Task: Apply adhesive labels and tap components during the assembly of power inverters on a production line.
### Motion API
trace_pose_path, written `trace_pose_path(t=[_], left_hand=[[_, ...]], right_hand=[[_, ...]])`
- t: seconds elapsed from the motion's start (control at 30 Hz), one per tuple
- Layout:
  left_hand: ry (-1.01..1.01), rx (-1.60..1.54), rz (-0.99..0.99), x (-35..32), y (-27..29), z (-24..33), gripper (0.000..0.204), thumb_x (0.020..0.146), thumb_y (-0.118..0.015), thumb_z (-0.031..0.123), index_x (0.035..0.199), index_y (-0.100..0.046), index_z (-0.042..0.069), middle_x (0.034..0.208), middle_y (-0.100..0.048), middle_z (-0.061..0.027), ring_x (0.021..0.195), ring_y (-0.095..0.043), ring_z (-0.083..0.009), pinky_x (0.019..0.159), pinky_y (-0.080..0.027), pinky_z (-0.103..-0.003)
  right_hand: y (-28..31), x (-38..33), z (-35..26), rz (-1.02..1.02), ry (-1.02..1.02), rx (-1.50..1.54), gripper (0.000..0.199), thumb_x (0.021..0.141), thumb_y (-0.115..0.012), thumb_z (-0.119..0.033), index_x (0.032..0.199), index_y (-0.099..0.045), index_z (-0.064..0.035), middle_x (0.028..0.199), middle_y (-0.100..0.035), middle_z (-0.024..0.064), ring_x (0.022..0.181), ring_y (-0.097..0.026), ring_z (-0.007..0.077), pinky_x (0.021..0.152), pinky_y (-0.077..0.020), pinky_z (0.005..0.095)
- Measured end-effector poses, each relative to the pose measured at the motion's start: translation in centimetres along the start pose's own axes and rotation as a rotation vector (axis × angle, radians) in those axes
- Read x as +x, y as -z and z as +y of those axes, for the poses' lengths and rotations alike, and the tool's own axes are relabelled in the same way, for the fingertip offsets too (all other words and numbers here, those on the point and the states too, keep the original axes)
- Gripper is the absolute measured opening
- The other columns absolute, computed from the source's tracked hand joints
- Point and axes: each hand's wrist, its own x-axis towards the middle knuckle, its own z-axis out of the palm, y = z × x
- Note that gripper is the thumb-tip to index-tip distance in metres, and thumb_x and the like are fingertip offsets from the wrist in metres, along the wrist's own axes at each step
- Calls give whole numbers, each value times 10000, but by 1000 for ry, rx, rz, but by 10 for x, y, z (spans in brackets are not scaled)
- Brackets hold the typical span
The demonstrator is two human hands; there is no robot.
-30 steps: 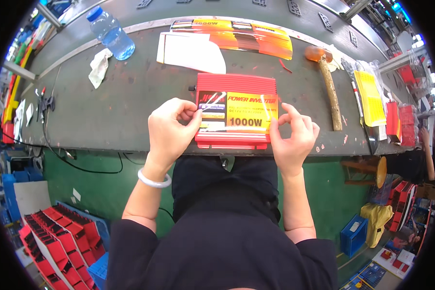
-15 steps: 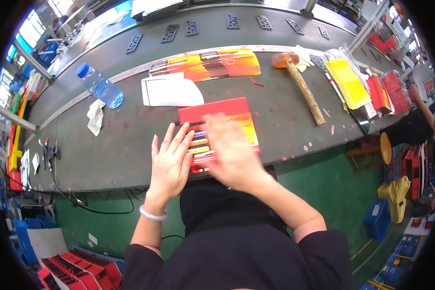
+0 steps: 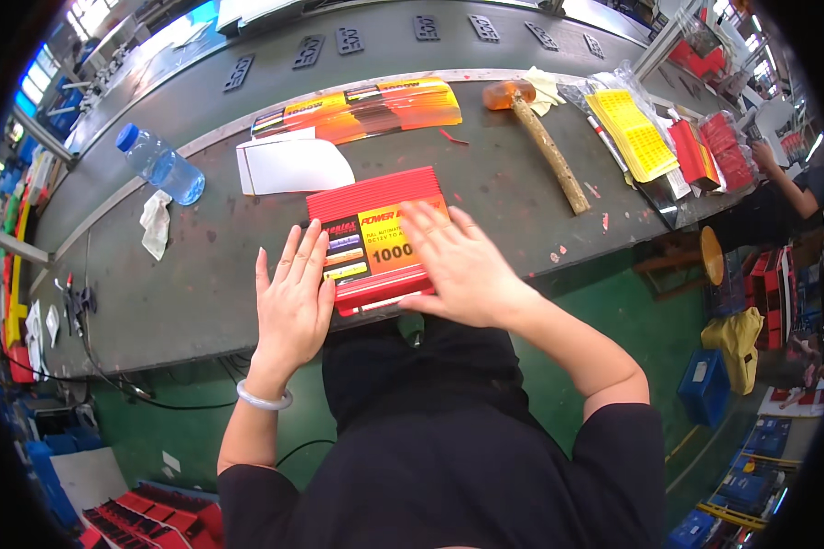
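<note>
A red ribbed power inverter (image 3: 375,190) lies on the dark workbench (image 3: 201,302) near its front edge, with a yellow, black and red label (image 3: 389,240) on its top. My right hand (image 3: 462,270) rests flat over the label's right part, fingers stretched out. Along the inverter's left side lies my left hand (image 3: 293,297), fingers extended, its fingertips at the casing's edge. Behind the inverter are a white backing sheet (image 3: 298,166) and a strip of glossy orange and yellow labels (image 3: 366,112).
A mallet (image 3: 547,151) with a wooden handle lies right of the labels. Farther right are yellow sticker sheets (image 3: 634,135) and a red box (image 3: 693,154). A water bottle (image 3: 162,166), crumpled tissue (image 3: 156,224) and cutters (image 3: 82,300) lie left. A person's arm (image 3: 787,183) shows at far right.
My right hand has moved right across the label, uncovering its middle. My left hand stays by the inverter's left side. The whole view has shifted slightly.
</note>
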Motion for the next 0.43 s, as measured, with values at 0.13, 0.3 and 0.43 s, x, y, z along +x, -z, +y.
trace_pose_path(t=[0.13,0.3,0.43], left_hand=[[20,-31,-23,0,6,3,490,929,-445,184,1394,-399,36,1498,-335,-71,1407,-261,-243,1128,-97,-514],[-80,-148,26,36,2,54,560,900,-486,154,1427,-344,29,1522,-275,-117,1418,-225,-280,1130,-116,-521],[-67,-29,-148,41,-31,39,561,948,-398,254,1447,-294,20,1527,-263,-129,1425,-217,-260,1133,-122,-496]], right_hand=[[11,-33,30,-177,-364,-142,836,863,-528,-535,1405,-295,58,1469,-292,242,1402,-226,336,1144,-144,475],[2,-40,15,310,-237,143,723,790,-649,-369,1342,-403,28,1386,-405,249,1299,-384,386,1071,-283,517],[-11,-21,7,393,-63,340,743,791,-656,-373,1327,-408,78,1321,-470,264,1286,-425,348,1099,-263,481]])
